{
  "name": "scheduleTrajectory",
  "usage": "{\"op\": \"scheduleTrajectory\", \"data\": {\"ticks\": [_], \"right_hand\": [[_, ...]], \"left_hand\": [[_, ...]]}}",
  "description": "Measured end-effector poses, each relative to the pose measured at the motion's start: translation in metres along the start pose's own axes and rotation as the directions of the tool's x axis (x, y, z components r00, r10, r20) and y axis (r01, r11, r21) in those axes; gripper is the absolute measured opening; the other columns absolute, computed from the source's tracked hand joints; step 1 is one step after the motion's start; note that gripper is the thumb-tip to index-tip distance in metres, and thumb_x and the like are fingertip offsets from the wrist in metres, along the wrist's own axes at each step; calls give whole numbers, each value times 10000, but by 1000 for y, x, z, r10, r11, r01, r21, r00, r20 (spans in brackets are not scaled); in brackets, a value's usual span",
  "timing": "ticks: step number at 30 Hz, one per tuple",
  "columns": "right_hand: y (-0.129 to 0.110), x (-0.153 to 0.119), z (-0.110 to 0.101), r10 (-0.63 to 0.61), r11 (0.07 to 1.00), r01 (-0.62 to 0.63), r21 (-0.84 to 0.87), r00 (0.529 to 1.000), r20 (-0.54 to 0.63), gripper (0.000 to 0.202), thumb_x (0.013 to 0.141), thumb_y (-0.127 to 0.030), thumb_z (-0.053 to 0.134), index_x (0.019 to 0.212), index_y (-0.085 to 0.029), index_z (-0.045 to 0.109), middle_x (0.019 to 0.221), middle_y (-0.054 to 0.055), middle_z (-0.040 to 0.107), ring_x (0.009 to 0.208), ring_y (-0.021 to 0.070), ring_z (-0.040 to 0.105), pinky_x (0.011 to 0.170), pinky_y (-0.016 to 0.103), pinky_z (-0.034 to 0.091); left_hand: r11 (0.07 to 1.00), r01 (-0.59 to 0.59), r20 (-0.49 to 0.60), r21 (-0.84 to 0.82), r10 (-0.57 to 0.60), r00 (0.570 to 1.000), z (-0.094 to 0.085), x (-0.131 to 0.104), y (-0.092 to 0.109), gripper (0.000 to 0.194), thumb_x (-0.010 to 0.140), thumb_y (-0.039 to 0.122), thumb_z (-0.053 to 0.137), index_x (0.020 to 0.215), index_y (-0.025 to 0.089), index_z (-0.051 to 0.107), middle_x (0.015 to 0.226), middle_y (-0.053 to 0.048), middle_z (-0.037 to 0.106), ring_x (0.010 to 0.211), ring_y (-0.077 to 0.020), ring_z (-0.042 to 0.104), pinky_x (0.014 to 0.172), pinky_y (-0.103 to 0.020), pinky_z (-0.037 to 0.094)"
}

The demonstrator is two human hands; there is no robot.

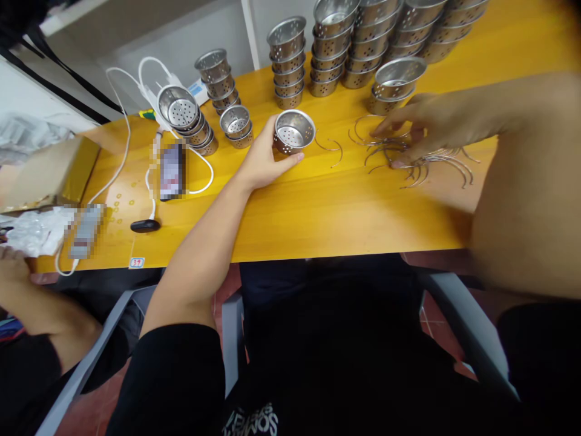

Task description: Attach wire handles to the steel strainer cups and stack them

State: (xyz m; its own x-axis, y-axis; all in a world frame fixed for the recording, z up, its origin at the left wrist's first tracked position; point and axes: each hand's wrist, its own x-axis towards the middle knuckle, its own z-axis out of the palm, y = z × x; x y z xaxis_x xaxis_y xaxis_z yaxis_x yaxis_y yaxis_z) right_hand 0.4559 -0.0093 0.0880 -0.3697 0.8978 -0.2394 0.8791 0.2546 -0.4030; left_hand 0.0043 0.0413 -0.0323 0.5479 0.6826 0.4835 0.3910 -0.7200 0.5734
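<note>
My left hand (pixel 265 158) is closed around a small perforated metal strainer basket (pixel 295 132), its open top facing up. The thumb lies along the near side of its wall; the other fingers are mostly hidden behind it. On the right, my right hand (pixel 422 127) reaches over a loose pile of thin curved wire handles (pixel 449 158). Its thumb and fingers are apart, with the fingertips at the wires, and no wire is seen lifted. Between the hands lie a few separate curved wires (pixel 336 148).
Several stacks of strainer baskets (pixel 327 66) line the back of the yellow table (pixel 290 212). Shorter stacks (pixel 238 124) stand at left. A phone (pixel 172 171), white cables (pixel 128 130), a black object (pixel 145 226) and a cardboard box (pixel 49 175) lie further left. Another person's arm (pixel 40 309) is at lower left.
</note>
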Motion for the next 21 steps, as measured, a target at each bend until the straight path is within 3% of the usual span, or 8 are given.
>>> {"op": "scheduleTrajectory", "data": {"ticks": [3, 8, 14, 21], "right_hand": [[-15, 6, 6, 84, 996, -82, -34, 994, 70, 488, 998, -118, 1111, 1405, -286, 900, 1300, 64, 961, 1058, 307, 891, 1125, 526, 698], [-33, 12, 10, 76, 995, -76, -60, 997, -1, 219, 1133, -63, 1031, 1267, -212, 943, 1160, 57, 948, 935, 244, 822, 982, 453, 630], [-41, 18, 12, 72, 987, -76, -141, 997, -39, 325, 1027, 26, 1085, 964, -251, 927, 898, 0, 888, 748, 215, 747, 799, 419, 578], [-40, 16, 13, -11, 979, 5, -203, 1000, -28, 147, 1126, -84, 948, 1090, -226, 933, 960, 9, 903, 754, 172, 702, 831, 378, 547]], "left_hand": [[1000, -22, -22, 0, 22, 1000, 0, 0, -1, 1070, 1151, 916, 807, 1920, 303, 387, 1822, -196, 662, 1715, -420, 727, 1469, -617, 619], [999, -49, -51, -22, 48, 998, 3, 0, -4, 1005, 1213, 884, 715, 1957, 319, 342, 1854, -189, 628, 1763, -402, 692, 1511, -616, 592], [998, -56, -42, -34, 54, 998, 4, 0, -7, 1086, 1166, 938, 763, 1945, 310, 341, 1835, -199, 634, 1720, -413, 713, 1461, -598, 634], [997, -68, -53, -32, 66, 996, 2, 1, -13, 1183, 1124, 1010, 773, 1961, 312, 312, 1852, -205, 627, 1757, -427, 693, 1493, -607, 607]]}}
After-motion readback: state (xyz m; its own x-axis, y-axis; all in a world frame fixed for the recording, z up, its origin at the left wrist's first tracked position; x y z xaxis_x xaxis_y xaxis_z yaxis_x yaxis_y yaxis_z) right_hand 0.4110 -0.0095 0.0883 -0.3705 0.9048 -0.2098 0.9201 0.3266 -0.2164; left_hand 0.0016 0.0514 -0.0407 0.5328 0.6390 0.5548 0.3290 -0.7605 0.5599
